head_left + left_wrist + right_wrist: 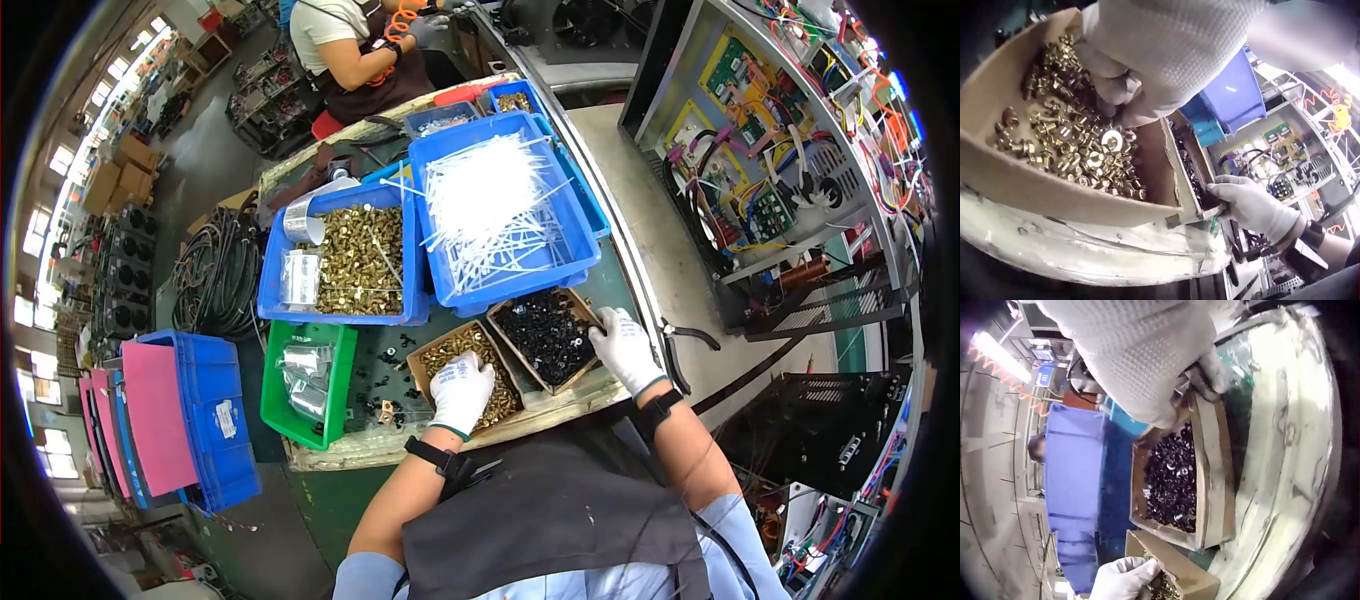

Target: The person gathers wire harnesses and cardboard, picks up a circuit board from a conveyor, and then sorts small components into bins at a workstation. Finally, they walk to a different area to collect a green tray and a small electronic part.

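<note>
Brass screws [1088, 156] fill the left carton [1054, 190], the left hand [462, 393] among them, its pinch hidden. A loosely lifted clump could spill into the right carton [1216, 481]; the right hand [622, 348] touches its rim, grip impossible to tell. Brass shafts point every way; the left carton's long axis slants toward the apron [540, 520].

Gloved right fingers [1215, 370] at cardboard box [1215, 487], black fasteners [1169, 481] inside, left fingers [1146, 570] by brass-coloured pieces [1166, 590], blue bin [1075, 469] nearby
</note>
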{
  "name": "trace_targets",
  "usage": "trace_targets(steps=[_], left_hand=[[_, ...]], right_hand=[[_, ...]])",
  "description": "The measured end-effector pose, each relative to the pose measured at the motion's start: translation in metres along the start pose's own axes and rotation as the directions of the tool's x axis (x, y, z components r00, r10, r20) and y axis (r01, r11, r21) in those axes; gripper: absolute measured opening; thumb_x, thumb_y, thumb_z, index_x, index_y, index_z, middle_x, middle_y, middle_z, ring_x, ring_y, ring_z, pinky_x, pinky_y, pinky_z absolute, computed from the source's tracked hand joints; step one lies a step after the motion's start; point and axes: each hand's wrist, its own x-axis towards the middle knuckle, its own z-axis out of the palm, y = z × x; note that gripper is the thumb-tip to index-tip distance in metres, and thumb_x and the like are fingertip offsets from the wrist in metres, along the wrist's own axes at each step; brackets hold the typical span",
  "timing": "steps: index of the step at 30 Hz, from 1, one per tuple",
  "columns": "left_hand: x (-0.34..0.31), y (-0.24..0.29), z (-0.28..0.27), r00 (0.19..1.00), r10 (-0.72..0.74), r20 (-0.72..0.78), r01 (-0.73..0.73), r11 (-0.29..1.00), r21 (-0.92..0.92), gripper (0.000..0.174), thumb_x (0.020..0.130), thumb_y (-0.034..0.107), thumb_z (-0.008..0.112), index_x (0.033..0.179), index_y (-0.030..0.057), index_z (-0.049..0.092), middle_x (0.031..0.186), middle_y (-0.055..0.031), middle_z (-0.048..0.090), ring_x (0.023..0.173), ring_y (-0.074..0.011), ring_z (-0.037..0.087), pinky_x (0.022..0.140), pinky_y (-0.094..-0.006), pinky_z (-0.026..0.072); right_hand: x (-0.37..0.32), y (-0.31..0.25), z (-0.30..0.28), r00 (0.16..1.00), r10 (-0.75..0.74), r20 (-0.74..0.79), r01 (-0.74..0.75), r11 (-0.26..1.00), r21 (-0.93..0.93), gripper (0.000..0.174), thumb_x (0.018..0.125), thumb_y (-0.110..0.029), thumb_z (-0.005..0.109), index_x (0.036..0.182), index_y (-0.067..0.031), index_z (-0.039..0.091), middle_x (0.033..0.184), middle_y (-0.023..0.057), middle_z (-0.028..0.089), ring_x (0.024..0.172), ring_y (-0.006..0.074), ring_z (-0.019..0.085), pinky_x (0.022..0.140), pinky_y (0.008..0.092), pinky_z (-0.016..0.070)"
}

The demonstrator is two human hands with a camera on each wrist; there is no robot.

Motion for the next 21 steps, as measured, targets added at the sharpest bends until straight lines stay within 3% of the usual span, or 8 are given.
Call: trace_targets(steps=[6, 10, 12, 14, 16, 18, 20, 21], left_hand=[[-0.005, -0.001, 0.005, 0.999, 0.042, -0.014, -0.041, 0.996, 0.074, 0.029, 0.084, 0.033, 0.054, 0.087, 0.0058, 0.064, 0.084, -0.0162, 0.067, 0.082, -0.0324, 0.065, 0.073, -0.0439, 0.0501], [-0.031, -0.025, -0.009, 0.980, 0.099, -0.174, -0.132, 0.973, -0.189, 0.030, 0.083, 0.036, 0.061, 0.088, 0.0065, 0.067, 0.082, -0.0139, 0.068, 0.071, -0.0253, 0.066, 0.066, -0.0386, 0.0511], [-0.045, -0.049, -0.022, 0.990, -0.068, -0.126, -0.025, 0.786, -0.618, 0.016, 0.084, 0.016, 0.066, 0.092, 0.0025, 0.065, 0.074, -0.0068, 0.065, 0.055, -0.0139, 0.059, 0.052, -0.0301, 0.0482], [-0.055, -0.066, -0.054, 0.958, -0.185, -0.218, 0.003, 0.768, -0.641, 0.015, 0.083, 0.010, 0.064, 0.097, 0.0031, 0.064, 0.077, -0.0065, 0.064, 0.059, -0.0171, 0.060, 0.056, -0.0314, 0.0496], [-0.046, -0.085, -0.059, 0.846, -0.060, -0.530, -0.103, 0.957, -0.272, 0.020, 0.082, 0.007, 0.062, 0.101, 0.0053, 0.064, 0.084, -0.0068, 0.064, 0.067, -0.0192, 0.062, 0.062, -0.0319, 0.0508], [-0.037, -0.076, -0.060, 0.876, 0.152, -0.457, -0.175, 0.984, -0.010, 0.024, 0.087, 0.021, 0.057, 0.106, 0.0095, 0.066, 0.090, -0.0112, 0.064, 0.079, -0.0262, 0.064, 0.068, -0.0342, 0.0519], [-0.014, -0.069, -0.040, 0.839, 0.380, -0.389, -0.360, 0.924, 0.126, 0.025, 0.088, 0.025, 0.054, 0.103, 0.0096, 0.066, 0.086, -0.0128, 0.064, 0.077, -0.0292, 0.064, 0.067, -0.0361, 0.0524], [-0.007, -0.061, -0.036, 0.914, 0.334, -0.230, -0.278, 0.929, 0.243, 0.022, 0.088, 0.021, 0.051, 0.101, 0.0090, 0.064, 0.083, -0.0125, 0.065, 0.074, -0.0291, 0.065, 0.063, -0.0390, 0.0526]], right_hand=[[0.000, 0.021, 0.001, 0.974, -0.219, -0.050, 0.220, 0.975, 0.016, 0.021, 0.083, -0.016, 0.060, 0.099, -0.0023, 0.062, 0.092, 0.0193, 0.061, 0.089, 0.0378, 0.060, 0.079, 0.0423, 0.0482], [-0.034, 0.025, -0.016, 0.998, -0.064, 0.019, 0.060, 0.987, 0.147, 0.021, 0.082, -0.013, 0.061, 0.098, 0.0002, 0.062, 0.093, 0.0205, 0.063, 0.088, 0.0380, 0.061, 0.078, 0.0404, 0.0488], [-0.060, 0.062, 0.008, 0.997, 0.014, -0.078, 0.009, 0.959, 0.282, 0.022, 0.085, -0.012, 0.059, 0.101, 0.0013, 0.062, 0.075, 0.0076, 0.059, 0.065, 0.0205, 0.059, 0.057, 0.0328, 0.0485], [-0.080, 0.062, -0.001, 0.951, 0.289, 0.108, -0.303, 0.807, 0.507, 0.013, 0.087, -0.009, 0.058, 0.095, -0.0008, 0.062, 0.067, -0.0014, 0.052, 0.048, 0.0062, 0.048, 0.043, 0.0229, 0.0403], [-0.091, 0.055, -0.017, 0.840, 0.454, 0.296, -0.542, 0.684, 0.488, 0.018, 0.082, -0.011, 0.061, 0.096, 0.0003, 0.063, 0.075, 0.0108, 0.061, 0.069, 0.0089, 0.055, 0.065, 0.0243, 0.0459], [-0.093, 0.057, -0.012, 0.899, 0.378, 0.223, -0.436, 0.710, 0.553, 0.019, 0.083, -0.011, 0.061, 0.096, 0.0011, 0.062, 0.075, 0.0111, 0.060, 0.069, 0.0102, 0.053, 0.066, 0.0257, 0.0456], [-0.089, 0.048, -0.022, 0.919, 0.341, 0.197, -0.390, 0.864, 0.319, 0.024, 0.083, -0.015, 0.061, 0.099, 0.0020, 0.062, 0.084, 0.0144, 0.064, 0.073, 0.0193, 0.060, 0.069, 0.0320, 0.0480], [-0.090, 0.074, 0.001, 0.977, 0.208, 0.038, -0.211, 0.951, 0.226, 0.027, 0.082, -0.019, 0.062, 0.099, 0.0016, 0.062, 0.093, 0.0187, 0.065, 0.083, 0.0314, 0.063, 0.076, 0.0383, 0.0488]])
